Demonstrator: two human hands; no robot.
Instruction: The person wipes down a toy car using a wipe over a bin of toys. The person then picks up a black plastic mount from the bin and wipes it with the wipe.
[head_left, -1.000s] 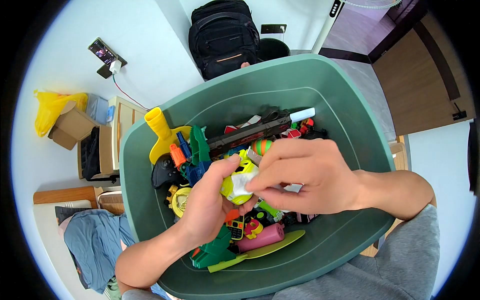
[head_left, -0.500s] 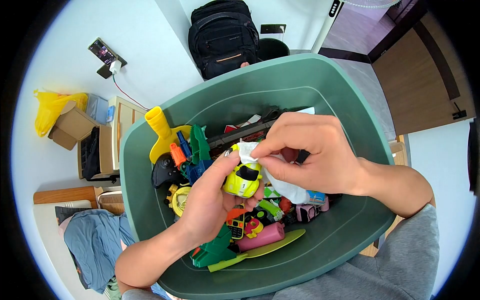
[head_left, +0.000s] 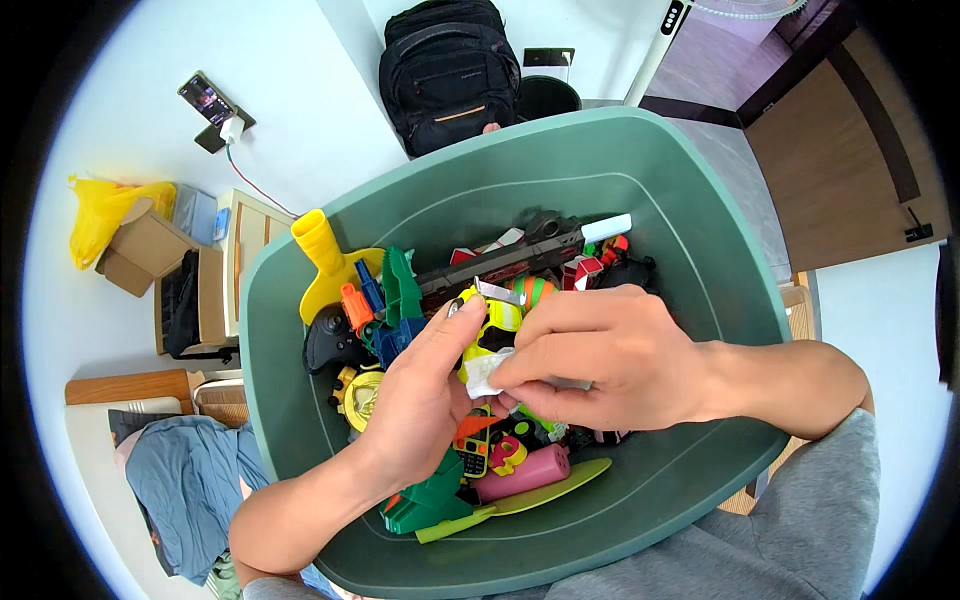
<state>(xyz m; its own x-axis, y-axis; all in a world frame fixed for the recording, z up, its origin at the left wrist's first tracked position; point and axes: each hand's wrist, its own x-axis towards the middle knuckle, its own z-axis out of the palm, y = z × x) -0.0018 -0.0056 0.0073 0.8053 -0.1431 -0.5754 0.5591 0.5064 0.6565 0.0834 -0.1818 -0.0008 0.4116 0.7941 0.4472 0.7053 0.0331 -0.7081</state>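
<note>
A small yellow-green toy car [head_left: 500, 318] with black windows is held in my left hand [head_left: 415, 400], thumb on its left side. My right hand [head_left: 620, 355] pinches a white cloth [head_left: 483, 372] and presses it on the car's lower end. Both hands are above a big green bin [head_left: 262, 400] of toys. Beneath them lie a dark toy gun [head_left: 500, 264], an orange and green striped ball [head_left: 536, 290], a pink cylinder [head_left: 525, 475] and a yellow-green paddle shape [head_left: 550, 496].
Inside the bin at left are a yellow scoop [head_left: 322, 250] and a black controller [head_left: 333, 342]. Beyond the rim stands a black backpack [head_left: 448, 80]. A phone [head_left: 207, 98] hangs on the wall, with cardboard boxes [head_left: 145, 245] below and a door [head_left: 840, 150] at right.
The cloth and my right hand went from the car's lower part to its upper end, then back down. The car has tilted in my left hand, which stays nearly in place.
</note>
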